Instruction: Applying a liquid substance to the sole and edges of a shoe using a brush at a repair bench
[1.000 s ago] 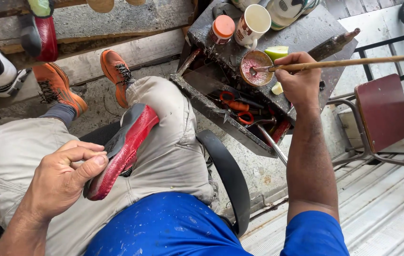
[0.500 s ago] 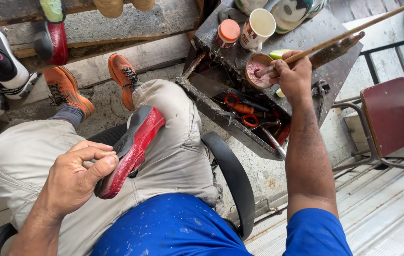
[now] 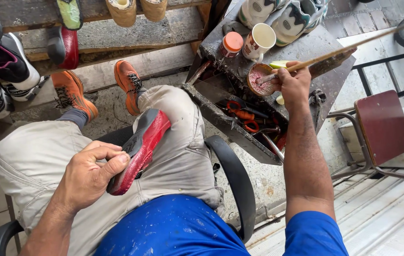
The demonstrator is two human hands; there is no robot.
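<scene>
**Sole on the lap, brush at the tin**

Head view, looking down over a seated lap. Left hand [image 3: 90, 178] clamped on the near end of a red shoe sole [image 3: 138, 149], thumb on top, fingers curled under. Sole lying across the right thigh, long axis running from the left hand up and away toward the knee, red edge turned to the right. Right hand [image 3: 294, 85] stretched well forward and to the right, closed around a long wooden brush [image 3: 334, 52], its handle slanting up toward the right edge of frame, its tip down in a small round tin [image 3: 260, 79] of pinkish paste. Tin on a dark workbench [image 3: 306, 50], beside an orange-capped jar [image 3: 232, 44] and a white cup [image 3: 260, 40]; red scissors [image 3: 242, 114] in the tray below. Sole well apart from the brush tip, back and to the left of it, close to the body; left hand on it, right hand far. Orange shoes [image 3: 100, 90] on both feet by the wall shelf.
</scene>
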